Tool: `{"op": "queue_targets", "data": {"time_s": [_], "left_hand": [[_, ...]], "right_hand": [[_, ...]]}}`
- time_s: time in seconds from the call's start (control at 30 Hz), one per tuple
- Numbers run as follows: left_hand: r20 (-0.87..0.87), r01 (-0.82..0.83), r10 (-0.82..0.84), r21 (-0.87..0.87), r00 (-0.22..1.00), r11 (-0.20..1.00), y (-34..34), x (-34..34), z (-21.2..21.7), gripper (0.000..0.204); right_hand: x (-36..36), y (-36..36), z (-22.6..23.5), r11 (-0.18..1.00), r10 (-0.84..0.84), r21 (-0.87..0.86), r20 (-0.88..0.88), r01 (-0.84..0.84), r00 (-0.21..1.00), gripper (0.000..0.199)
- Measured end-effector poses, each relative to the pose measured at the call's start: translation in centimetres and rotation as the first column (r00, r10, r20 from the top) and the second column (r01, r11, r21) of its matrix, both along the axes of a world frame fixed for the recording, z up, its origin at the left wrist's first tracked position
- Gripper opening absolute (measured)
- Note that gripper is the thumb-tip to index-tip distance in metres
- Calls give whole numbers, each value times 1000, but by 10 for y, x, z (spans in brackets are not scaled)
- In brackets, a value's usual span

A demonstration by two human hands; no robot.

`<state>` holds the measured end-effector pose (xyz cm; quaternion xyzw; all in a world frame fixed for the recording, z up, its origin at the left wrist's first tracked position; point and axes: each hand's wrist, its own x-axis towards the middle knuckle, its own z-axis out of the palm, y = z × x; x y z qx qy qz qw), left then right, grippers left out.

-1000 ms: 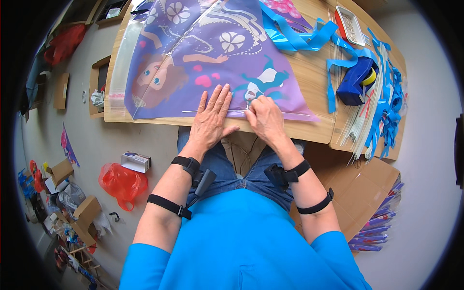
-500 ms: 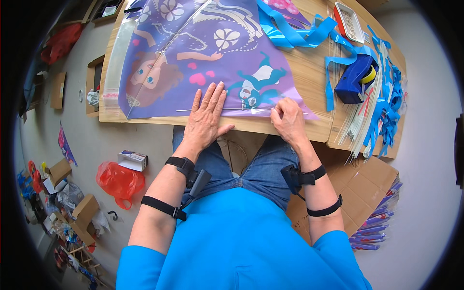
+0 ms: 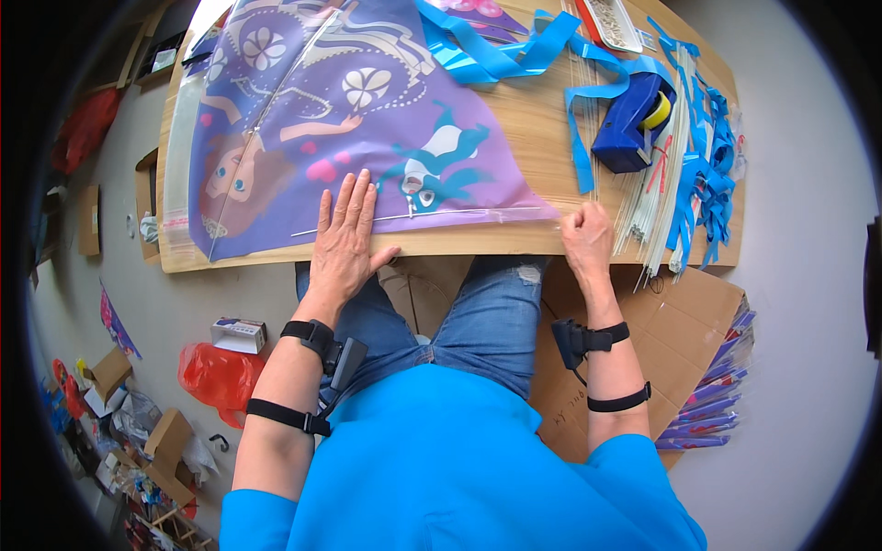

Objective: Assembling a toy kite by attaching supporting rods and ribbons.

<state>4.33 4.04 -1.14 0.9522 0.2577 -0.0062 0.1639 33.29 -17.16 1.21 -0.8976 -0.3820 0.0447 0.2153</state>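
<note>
A purple kite sheet [image 3: 322, 119] with cartoon prints lies spread on the wooden table [image 3: 542, 129]. My left hand [image 3: 347, 237] rests flat on its near edge, fingers apart, beside a thin clear rod [image 3: 441, 216] running along the sheet's lower border. My right hand [image 3: 586, 236] sits at the table's front edge, fingers curled at the right end of that rod near the sheet's right tip; what it pinches is hard to make out.
A blue tape dispenser [image 3: 632, 112] stands at the right of the table among blue ribbons [image 3: 514, 55] and a bundle of thin white rods [image 3: 657, 197]. Cardboard [image 3: 680, 317] lies on the floor under my right arm. A red bag [image 3: 219, 376] and small boxes sit at the left.
My right hand has slid to the right along the table's front edge, away from my left hand. My left hand has stayed flat on the kite sheet.
</note>
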Motion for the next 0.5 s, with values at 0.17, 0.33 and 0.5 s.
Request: {"op": "queue_targets", "data": {"time_s": [0.17, 0.33, 0.5], "left_hand": [[-49, -7, 8, 9, 999, 1000, -1, 3, 5, 94], [-98, -5, 9, 37, 995, 999, -2, 4, 7, 92], [-115, 17, -10, 60, 993, 998, -3, 7, 8, 94]], "right_hand": [[40, -45, 17, 975, -195, -79, 159, 210, 968, 14], [69, -81, 23, 928, -318, -95, 297, 359, 900, 15], [112, -138, 27, 867, -388, -66, 533, 494, 752, 18]]}}
